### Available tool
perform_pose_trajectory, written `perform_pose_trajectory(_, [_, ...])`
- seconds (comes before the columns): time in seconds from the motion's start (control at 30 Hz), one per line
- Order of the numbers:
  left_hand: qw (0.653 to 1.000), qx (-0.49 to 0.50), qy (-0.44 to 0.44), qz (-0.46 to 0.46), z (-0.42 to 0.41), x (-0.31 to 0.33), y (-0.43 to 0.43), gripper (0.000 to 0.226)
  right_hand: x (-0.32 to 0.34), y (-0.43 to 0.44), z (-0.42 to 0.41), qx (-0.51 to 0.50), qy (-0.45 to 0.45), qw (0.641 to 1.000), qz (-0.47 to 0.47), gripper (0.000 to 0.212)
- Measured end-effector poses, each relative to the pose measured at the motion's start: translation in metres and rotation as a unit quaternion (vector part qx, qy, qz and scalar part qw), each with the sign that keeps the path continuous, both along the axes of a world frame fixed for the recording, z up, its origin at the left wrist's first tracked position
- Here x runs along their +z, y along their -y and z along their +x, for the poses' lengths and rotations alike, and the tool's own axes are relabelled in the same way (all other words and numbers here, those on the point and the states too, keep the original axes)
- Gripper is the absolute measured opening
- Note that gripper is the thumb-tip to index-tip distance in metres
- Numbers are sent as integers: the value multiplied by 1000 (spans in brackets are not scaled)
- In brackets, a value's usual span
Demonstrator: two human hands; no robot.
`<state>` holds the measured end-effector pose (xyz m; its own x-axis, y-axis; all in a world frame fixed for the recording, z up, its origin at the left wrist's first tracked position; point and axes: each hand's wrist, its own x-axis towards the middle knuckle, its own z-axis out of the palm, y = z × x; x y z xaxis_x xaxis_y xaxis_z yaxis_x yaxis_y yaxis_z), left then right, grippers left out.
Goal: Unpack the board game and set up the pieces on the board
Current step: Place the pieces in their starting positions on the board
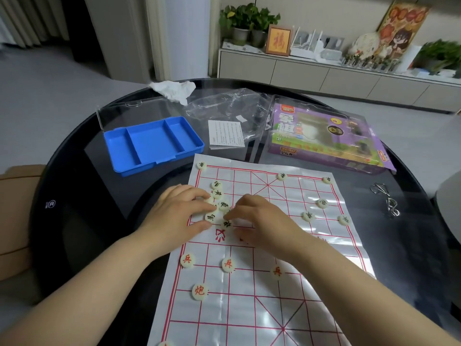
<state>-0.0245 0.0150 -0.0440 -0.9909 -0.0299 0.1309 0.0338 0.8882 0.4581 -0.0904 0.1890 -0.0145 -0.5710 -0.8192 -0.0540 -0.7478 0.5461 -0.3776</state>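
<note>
A round dark glass desk (pixel 82 221) carries everything. Nearest the person lies the board (pixel 249 308) – a glossy white sheet with a red grid, creased and not quite flat. Beyond its far right corner sits the purple game box (pixel 324 146), and off its far left corner the blue tray (pixel 159 166) with three compartments, its clear lid (pixel 119 113) standing open behind it. Between tray and box lie a crumpled clear plastic bag (pixel 224 106) and a printed leaflet (pixel 225 133); a white tissue (pixel 174 89) sits at the far edge.

Both hands are on the far left part of the board. The left hand (pixel 179 211) lies flat with fingers stretched out, its tips resting on a loose cluster of black-marked pieces (pixel 224 205). The right hand (pixel 259 218) reaches in from the other side, fingers bent, one fingertip touching a piece at the cluster's near edge – whether it pinches that piece I cannot tell.

Six black-marked pieces stand singly on grid points: one at the far left corner (pixel 201 165), the others on the right half. On the near half stand three red soldier pieces (pixel 228 264) in a row and a red cannon piece (pixel 199 291) closer in.

A metal wire puzzle (pixel 385 201) lies on the desk right of the board.
</note>
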Motion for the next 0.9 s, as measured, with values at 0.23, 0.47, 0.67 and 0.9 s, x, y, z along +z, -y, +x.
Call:
perform_pose_trajectory(0.23, [1000,-15,0,-7,-5,-2,7,32,-7,7,0,-1,-9,1000,2,35])
perform_pose_trajectory(0.47, [999,-21,-33,25,-1,-7,5,28,-8,8,3,-6,-18,1000,13,33])
perform_pose_trajectory(0.67, [999,-11,-14,36,0,-10,3,34,-3,-3,0,-43,-30,998,-24,31])
perform_pose_trajectory(0.9, [995,40,18,93,-6,-8,4,44,8,-48,-30,-149,-21,987,-58,21])
